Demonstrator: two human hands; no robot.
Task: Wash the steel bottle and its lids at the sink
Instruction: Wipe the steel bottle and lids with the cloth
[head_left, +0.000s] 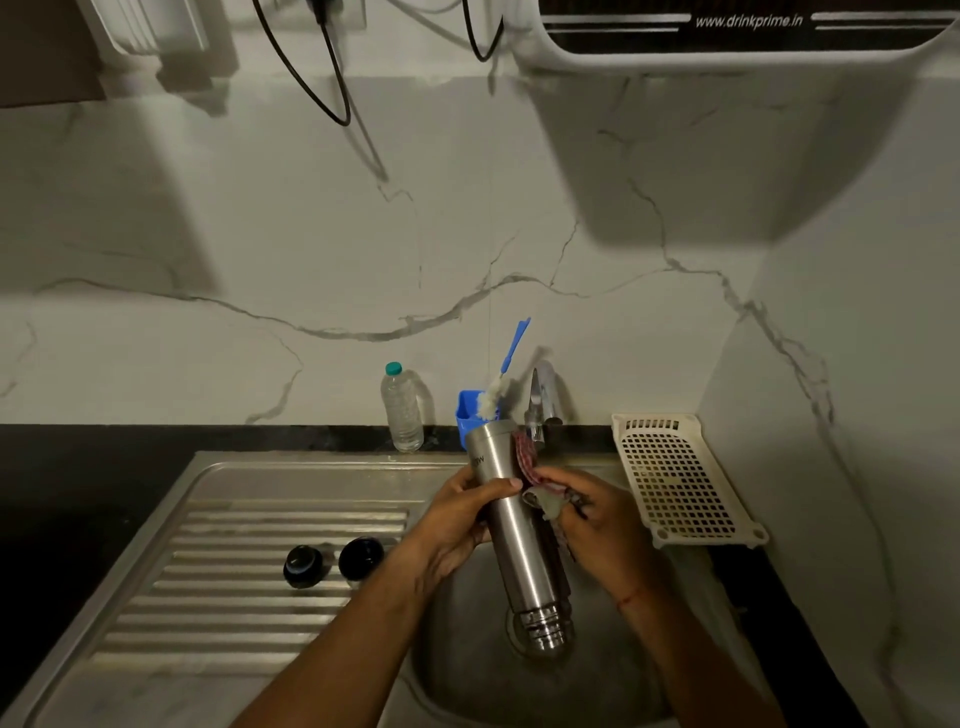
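Left hand grips steel bottle, right hand pinches scrub cloth against it; bottle, likely slick, may slip into sink.

Left grip curled round steel bottle, thumb across; right grip pinching cloth; forearms converging.

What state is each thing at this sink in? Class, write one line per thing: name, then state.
steel bottle: uncapped, tilted mouth-down over the sink basin.
left hand: grips the steel bottle.
right hand: holds the scrub cloth against the steel bottle.
two lids: off, lying on the drainboard.
plastic bottle: capped, upright.
bottle brush: standing in the blue holder.
tap: no water visible.
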